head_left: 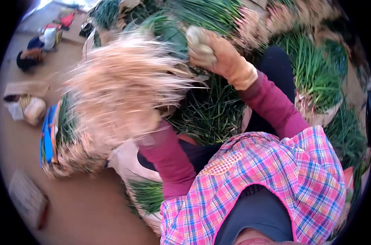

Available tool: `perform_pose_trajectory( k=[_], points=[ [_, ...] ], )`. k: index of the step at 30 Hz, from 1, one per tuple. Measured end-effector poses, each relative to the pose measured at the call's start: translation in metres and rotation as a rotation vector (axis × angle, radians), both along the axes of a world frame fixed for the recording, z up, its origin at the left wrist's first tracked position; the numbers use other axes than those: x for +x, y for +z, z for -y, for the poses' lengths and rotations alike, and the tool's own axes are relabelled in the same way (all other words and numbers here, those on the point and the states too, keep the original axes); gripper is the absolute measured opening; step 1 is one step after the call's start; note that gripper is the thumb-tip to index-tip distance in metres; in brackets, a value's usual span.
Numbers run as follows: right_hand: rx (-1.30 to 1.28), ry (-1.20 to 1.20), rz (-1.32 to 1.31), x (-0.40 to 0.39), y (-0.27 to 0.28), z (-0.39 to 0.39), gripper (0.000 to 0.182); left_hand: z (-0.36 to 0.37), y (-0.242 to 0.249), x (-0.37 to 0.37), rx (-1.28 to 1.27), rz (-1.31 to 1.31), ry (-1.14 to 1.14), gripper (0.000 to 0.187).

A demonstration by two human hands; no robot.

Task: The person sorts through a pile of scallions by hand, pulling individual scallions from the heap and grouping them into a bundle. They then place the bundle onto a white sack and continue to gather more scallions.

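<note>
A large bunch of spring onions [116, 85], blurred by motion, is raised at the left with its pale, hairy root ends toward me. My left hand [149, 121] is wrapped round it from below, its fingers mostly hidden by the roots. To the right of the bunch, my right hand [210, 53] is closed in a fist, in an orange glove with grey-green finger coating. Whatever it grips, if anything, cannot be made out. Loose green onion leaves [210, 112] lie beneath and between my arms.
More spring onions [316, 69] are heaped at the right and along the top [210, 16]. Another stack stands beside a blue sheet [50, 134] at the left. A flat block-like object [28, 200] and a bag [33, 110] lie on the brown floor [83, 204].
</note>
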State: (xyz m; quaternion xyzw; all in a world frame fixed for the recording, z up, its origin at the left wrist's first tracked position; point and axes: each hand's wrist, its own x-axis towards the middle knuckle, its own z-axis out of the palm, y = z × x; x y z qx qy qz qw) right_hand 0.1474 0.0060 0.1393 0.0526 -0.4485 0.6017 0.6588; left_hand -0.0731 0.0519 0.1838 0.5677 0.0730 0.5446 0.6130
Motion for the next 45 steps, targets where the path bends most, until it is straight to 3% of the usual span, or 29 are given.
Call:
perform_pose_trajectory(
  k=[2, 4, 5, 6, 8, 10, 11, 15, 17, 18, 20, 22, 26, 27, 31, 33, 34, 36, 37, 38, 40, 42, 44, 45],
  points=[
    [-0.328, -0.331, 0.249, 0.008, -0.003, 0.009, 0.024, -0.009, 0.048, -0.004, 0.107, 0.01, 0.053, 0.023],
    [-0.256, -0.092, 0.913, 0.012, -0.044, -0.006, 0.027, -0.006, 0.081, -0.007, 0.184, 0.009, 0.088, 0.023],
    [-0.147, -0.193, 1.261, 0.009, -0.087, -0.019, 0.033, -0.002, 0.095, -0.01, 0.224, 0.016, 0.1, 0.023],
    [0.041, -0.482, 1.807, -0.01, -0.1, -0.03, 0.038, -0.016, 0.103, -0.027, 0.246, 0.02, 0.131, 0.023],
    [0.022, -0.719, 1.526, -0.025, -0.111, -0.055, 0.038, -0.007, 0.12, -0.036, 0.301, 0.021, 0.173, 0.023],
    [-0.486, -0.696, 1.011, -0.042, -0.091, -0.074, 0.03, 0.009, 0.127, -0.045, 0.345, 0.019, 0.209, 0.023],
    [-0.395, -0.903, 0.857, -0.05, -0.094, -0.1, 0.029, 0.018, 0.129, -0.051, 0.362, 0.015, 0.228, 0.023],
    [-0.359, -0.834, 0.698, -0.08, -0.043, -0.16, 0.028, 0.046, 0.137, -0.066, 0.424, 0.0, 0.301, 0.023],
    [0.002, -1.342, 0.656, -0.101, -0.043, -0.195, 0.025, 0.06, 0.136, -0.07, 0.441, -0.007, 0.328, 0.023],
    [0.014, -1.334, 0.647, -0.101, -0.041, -0.2, 0.025, 0.066, 0.136, -0.074, 0.454, -0.01, 0.347, 0.023],
    [-0.255, -0.602, 0.697, -0.1, -0.043, -0.203, 0.025, 0.075, 0.135, -0.081, 0.467, -0.023, 0.38, 0.023],
    [-0.209, -0.479, 0.638, -0.084, -0.05, -0.199, 0.019, 0.083, 0.134, -0.085, 0.478, -0.033, 0.401, 0.023],
    [-0.697, -0.553, 0.347, -0.045, -0.088, -0.193, 0.015, 0.093, 0.129, -0.091, 0.479, -0.046, 0.433, 0.023],
    [-0.704, -0.552, 0.346, -0.044, -0.097, -0.192, 0.015, 0.093, 0.125, -0.092, 0.479, -0.049, 0.433, 0.023],
    [-0.211, -0.901, 1.435, -0.059, -0.103, -0.17, 0.032, 0.098, 0.124, -0.103, 0.485, -0.053, 0.471, 0.023],
    [-0.162, -0.823, 1.111, -0.072, -0.084, -0.164, 0.039, 0.101, 0.124, -0.105, 0.488, -0.055, 0.489, 0.023],
    [-0.143, -0.807, 1.114, -0.088, -0.07, -0.162, 0.039, 0.101, 0.123, -0.107, 0.485, -0.057, 0.504, 0.023],
    [0.103, -0.722, 0.86, -0.113, -0.04, -0.149, 0.032, 0.104, 0.121, -0.11, 0.484, -0.067, 0.518, 0.023],
    [0.136, -0.444, 0.969, -0.129, -0.036, -0.162, 0.025, 0.106, 0.121, -0.111, 0.48, -0.076, 0.536, 0.023],
    [0.146, -0.434, 0.969, -0.127, -0.043, -0.172, 0.025, 0.107, 0.119, -0.112, 0.481, -0.077, 0.543, 0.023],
    [-0.141, -0.534, 0.918, -0.118, -0.061, -0.182, 0.026, 0.115, 0.116, -0.117, 0.478, -0.085, 0.576, 0.023],
    [-0.292, -0.71, 1.065, -0.108, -0.08, -0.185, 0.025, 0.117, 0.112, -0.122, 0.467, -0.086, 0.602, 0.023],
    [-0.09, -0.724, 1.906, -0.09, -0.132, -0.22, 0.027, 0.122, 0.104, -0.132, 0.445, -0.079, 0.63, 0.023],
    [-0.077, -0.66, 1.846, -0.086, -0.108, -0.199, 0.026, 0.123, 0.102, -0.135, 0.439, -0.088, 0.64, 0.023]
  ],
)
